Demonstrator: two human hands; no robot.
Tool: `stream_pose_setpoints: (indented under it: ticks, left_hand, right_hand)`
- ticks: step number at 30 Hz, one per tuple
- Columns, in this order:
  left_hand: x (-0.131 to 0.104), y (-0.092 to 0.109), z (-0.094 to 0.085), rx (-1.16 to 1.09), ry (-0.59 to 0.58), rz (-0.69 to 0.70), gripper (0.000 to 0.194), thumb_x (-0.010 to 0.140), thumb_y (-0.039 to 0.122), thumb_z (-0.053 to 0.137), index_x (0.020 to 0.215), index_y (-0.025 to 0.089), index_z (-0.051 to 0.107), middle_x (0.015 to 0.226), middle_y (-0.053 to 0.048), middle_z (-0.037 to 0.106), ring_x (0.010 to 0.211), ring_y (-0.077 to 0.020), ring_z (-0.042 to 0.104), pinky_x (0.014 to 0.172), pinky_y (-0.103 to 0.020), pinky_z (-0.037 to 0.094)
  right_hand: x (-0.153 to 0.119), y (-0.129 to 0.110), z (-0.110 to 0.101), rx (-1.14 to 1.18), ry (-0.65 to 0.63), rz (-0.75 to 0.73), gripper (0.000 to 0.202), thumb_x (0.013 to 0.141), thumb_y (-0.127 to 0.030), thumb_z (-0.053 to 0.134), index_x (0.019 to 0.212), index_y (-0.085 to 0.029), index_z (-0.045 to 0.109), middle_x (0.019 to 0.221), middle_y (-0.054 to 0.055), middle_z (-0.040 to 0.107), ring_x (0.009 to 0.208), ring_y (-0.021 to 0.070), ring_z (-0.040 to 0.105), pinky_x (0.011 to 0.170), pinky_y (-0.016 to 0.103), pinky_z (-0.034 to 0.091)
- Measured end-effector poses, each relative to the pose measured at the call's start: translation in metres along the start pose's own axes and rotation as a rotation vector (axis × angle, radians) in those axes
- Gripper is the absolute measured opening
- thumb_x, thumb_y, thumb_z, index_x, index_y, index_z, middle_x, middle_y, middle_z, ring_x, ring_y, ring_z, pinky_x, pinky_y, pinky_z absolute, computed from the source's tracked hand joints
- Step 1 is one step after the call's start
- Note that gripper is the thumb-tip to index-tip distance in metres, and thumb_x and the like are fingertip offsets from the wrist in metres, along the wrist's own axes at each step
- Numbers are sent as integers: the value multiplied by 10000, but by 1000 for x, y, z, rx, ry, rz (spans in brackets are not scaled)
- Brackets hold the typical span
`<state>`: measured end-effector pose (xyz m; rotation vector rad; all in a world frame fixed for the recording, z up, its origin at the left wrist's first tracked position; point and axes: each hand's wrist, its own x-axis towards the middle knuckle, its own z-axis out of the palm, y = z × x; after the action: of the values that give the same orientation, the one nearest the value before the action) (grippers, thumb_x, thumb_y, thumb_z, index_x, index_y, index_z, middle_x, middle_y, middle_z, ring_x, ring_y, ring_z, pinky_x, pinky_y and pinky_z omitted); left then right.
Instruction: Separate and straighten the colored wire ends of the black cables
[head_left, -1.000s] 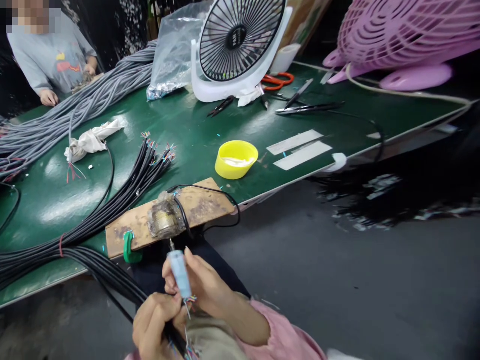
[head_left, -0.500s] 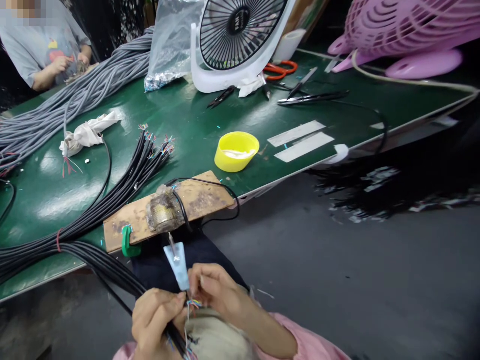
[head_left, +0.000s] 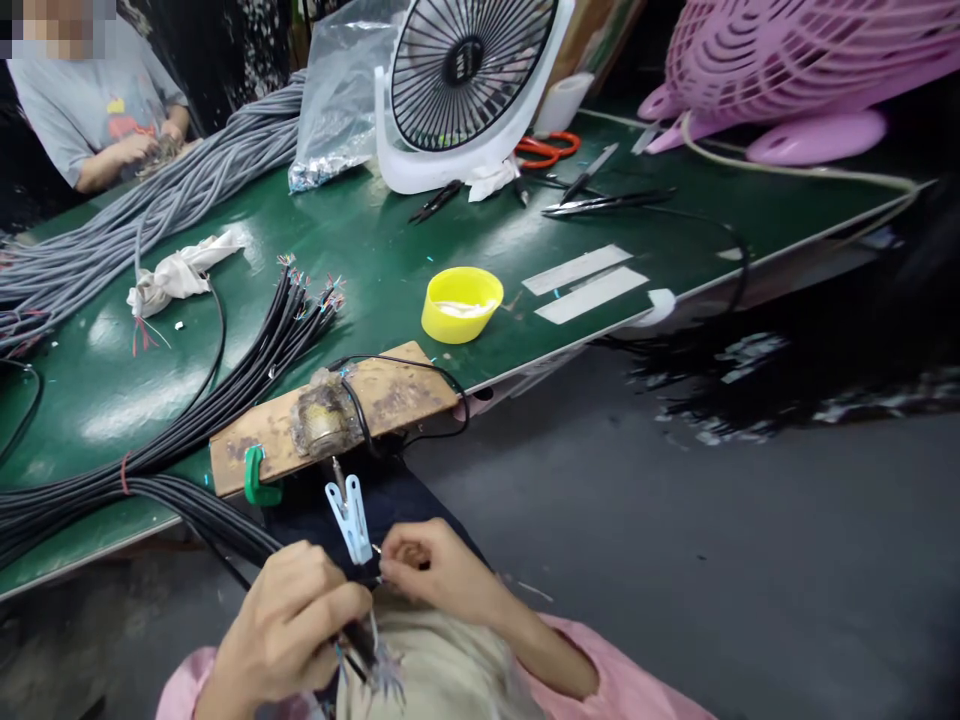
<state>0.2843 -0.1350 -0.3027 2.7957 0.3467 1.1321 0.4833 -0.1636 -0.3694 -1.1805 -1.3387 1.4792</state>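
My left hand [head_left: 289, 620] is closed round black cables at my lap. Below it, fine coloured wire ends [head_left: 386, 672] fan out, blurred. My right hand [head_left: 435, 570] has its thumb and forefinger pinched together; a small shiny tip shows at the fingertips, too small to name. Between and just above the hands hangs a light blue clothespin [head_left: 352, 525], attached to a thin metal rod [head_left: 338, 472]. The rod sticks out from a lump of glue-like material [head_left: 322, 415] on a wooden board [head_left: 405, 385] at the table's edge.
A green clamp [head_left: 259, 478] grips the board. Black cables [head_left: 240, 390] with bared ends lie on the green table [head_left: 375, 290]. Beyond are a yellow dish [head_left: 459, 308], a white fan [head_left: 420, 175], orange-handled scissors [head_left: 547, 150] and grey cables [head_left: 225, 150]. Another person [head_left: 97, 110] sits at far left.
My left hand has risen slightly and turned, drawing apart from my right hand. The clothespin has turned to show its two-legged side. The coloured wires between my fingertips are no longer visible there.
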Motion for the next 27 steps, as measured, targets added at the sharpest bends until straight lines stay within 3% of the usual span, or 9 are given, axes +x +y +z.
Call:
stream_pose_setpoints:
  ticks: [3,5,8,11,15,21,27]
  left_hand:
    - [-5,-1,-4,32,35,-57,230,1035,236,382,996,146,590,794,-35,645,764,-94,633,827,-219,506]
    - [-10,2,-1,92,97,-102,199,1015,257,458,1003,146,623,779,-16,654,738,-76,640,854,-190,497]
    - [-13,9,7,197,160,-168,169,993,244,509,933,162,645,729,-1,666,672,-81,642,763,-188,511]
    - [-11,14,13,236,210,-186,190,990,217,494,870,162,630,685,-7,656,641,-94,642,687,-202,506]
    - [-7,15,16,234,252,-188,157,943,138,488,853,150,616,663,-7,653,595,-93,639,647,-201,501]
    - [-1,16,17,175,227,-174,161,943,120,455,846,132,583,614,-12,609,504,-82,576,514,-185,438]
    - [-7,17,22,206,202,-179,126,939,113,527,820,137,563,585,4,572,461,-87,496,465,-224,374]
  right_hand:
    - [6,15,21,-48,-23,-50,119,715,-202,585,607,-152,576,504,-9,504,473,99,412,462,215,304]
    - [8,19,33,-86,-27,-106,109,706,-172,610,600,-151,598,506,-14,485,488,106,406,481,228,300]
    - [5,14,36,-149,61,-207,55,730,-150,610,692,-146,649,671,27,564,633,143,481,591,258,366]
    - [-3,-2,27,-168,176,-419,156,863,-216,569,895,-144,704,842,77,610,729,157,522,655,268,420]
    - [-13,-19,15,-40,211,-655,184,920,-292,607,952,-156,727,813,83,640,713,146,558,616,241,450]
    - [-15,-22,15,86,187,-705,209,902,-350,668,1006,-188,747,852,94,670,746,160,598,638,258,482]
    - [-7,-24,20,108,248,-677,170,894,-303,687,818,-174,767,712,77,690,653,147,614,648,275,496]
